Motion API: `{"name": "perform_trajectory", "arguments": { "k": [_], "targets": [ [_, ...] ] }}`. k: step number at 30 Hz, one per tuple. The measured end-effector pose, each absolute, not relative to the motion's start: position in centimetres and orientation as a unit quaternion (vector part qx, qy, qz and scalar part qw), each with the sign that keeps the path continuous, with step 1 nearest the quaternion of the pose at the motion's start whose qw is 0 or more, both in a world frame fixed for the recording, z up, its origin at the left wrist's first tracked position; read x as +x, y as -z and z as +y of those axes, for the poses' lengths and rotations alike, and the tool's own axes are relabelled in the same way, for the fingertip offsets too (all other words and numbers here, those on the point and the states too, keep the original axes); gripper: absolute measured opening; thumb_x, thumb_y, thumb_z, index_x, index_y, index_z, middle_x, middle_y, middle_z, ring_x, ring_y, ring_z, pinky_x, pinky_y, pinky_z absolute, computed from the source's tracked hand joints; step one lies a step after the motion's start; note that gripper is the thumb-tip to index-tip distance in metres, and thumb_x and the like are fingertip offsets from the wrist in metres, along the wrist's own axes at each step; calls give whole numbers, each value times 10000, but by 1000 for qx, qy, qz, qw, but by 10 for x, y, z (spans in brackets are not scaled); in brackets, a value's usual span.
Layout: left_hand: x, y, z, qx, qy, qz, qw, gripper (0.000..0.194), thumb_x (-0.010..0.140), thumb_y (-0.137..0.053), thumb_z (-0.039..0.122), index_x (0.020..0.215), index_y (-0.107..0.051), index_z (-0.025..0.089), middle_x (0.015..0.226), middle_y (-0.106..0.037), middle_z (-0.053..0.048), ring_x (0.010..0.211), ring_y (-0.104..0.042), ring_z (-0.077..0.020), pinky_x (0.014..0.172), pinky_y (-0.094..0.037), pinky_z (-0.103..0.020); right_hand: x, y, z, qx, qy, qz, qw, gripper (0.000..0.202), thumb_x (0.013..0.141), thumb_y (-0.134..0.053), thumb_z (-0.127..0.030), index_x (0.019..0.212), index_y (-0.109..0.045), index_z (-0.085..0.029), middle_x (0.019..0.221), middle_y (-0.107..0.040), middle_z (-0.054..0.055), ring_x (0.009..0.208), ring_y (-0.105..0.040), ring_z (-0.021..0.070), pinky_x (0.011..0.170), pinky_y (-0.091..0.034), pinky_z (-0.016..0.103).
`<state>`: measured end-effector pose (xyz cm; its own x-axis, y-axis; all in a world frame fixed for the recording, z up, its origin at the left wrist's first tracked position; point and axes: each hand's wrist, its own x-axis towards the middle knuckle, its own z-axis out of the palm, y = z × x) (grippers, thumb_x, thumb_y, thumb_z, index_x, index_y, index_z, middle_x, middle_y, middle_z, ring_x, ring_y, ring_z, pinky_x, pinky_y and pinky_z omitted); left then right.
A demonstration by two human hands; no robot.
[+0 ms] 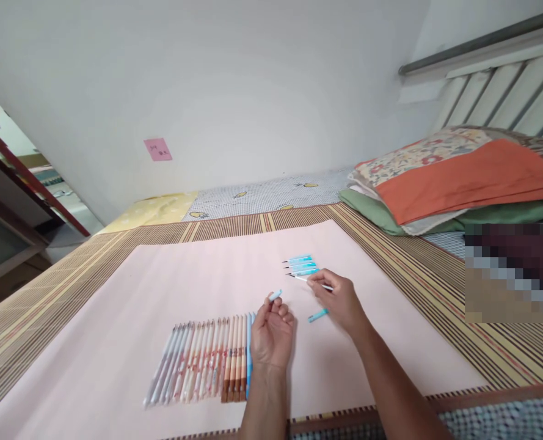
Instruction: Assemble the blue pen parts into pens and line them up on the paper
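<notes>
My left hand (273, 336) is turned palm up, its thumb and forefinger pinching a short pale-blue pen cap (275, 295). My right hand (338, 296) holds a slim white pen part (301, 278) with a dark pointed tip, aimed left. Just beyond that tip, several turquoise pen parts (304, 265) with dark points lie in a small stack of rows. Below my right hand rests a loose turquoise piece (317, 315), partly covered by the hand. Left of my left wrist runs a row of pens (198, 360), in grey, pink-white, brown-and-cream and blue.
A pale pink sheet (198, 275) lies under everything, on a striped mat (83, 269). Folded bedding with an orange cover (473, 177) is piled at the right. A pink note (158, 149) sticks to the wall behind. A radiator (513, 91) stands at the far right.
</notes>
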<state>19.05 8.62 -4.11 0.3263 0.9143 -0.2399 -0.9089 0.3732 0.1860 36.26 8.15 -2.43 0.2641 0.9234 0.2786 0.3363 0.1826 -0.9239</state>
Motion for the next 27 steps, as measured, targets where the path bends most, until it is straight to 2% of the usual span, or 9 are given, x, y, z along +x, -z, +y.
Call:
{"name": "perform_trajectory", "arguments": {
  "k": [4, 10, 21, 27],
  "targets": [
    [193, 41, 86, 29, -573, 189, 797, 33, 852, -682, 161, 842, -677, 129, 725, -588, -6, 584, -503, -71, 552, -415, -189, 365, 5, 70, -551, -276, -529, 583, 264, 844, -678, -454, 810, -682, -192, 713, -611, 10, 685, -551, 167, 622, -456, 271],
    [195, 41, 86, 52, -602, 214, 767, 77, 816, -741, 193, 843, -700, 134, 716, -590, -5, 567, -497, -70, 538, -408, -187, 358, -15, 58, -538, -291, -596, 520, 253, 873, -660, -443, 792, -673, -204, 775, -653, 25, 746, -582, 186, 652, -470, 282],
    [196, 38, 84, 76, -606, 215, 762, 125, 782, -778, 223, 822, -693, 141, 702, -594, 5, 563, -511, -64, 547, -424, -181, 361, -20, 53, -551, -304, -599, 495, 213, 876, -669, -395, 777, -672, -207, 761, -648, 4, 712, -559, 168, 620, -420, 275],
    [197, 37, 83, 172, -650, 266, 690, 234, 742, -826, 318, 835, -699, 146, 658, -614, 5, 570, -542, -76, 556, -441, -183, 359, -25, 48, -551, -293, -620, 475, 178, 886, -650, -364, 793, -677, -214, 776, -675, 17, 755, -603, 193, 654, -458, 288]
  ]
}}
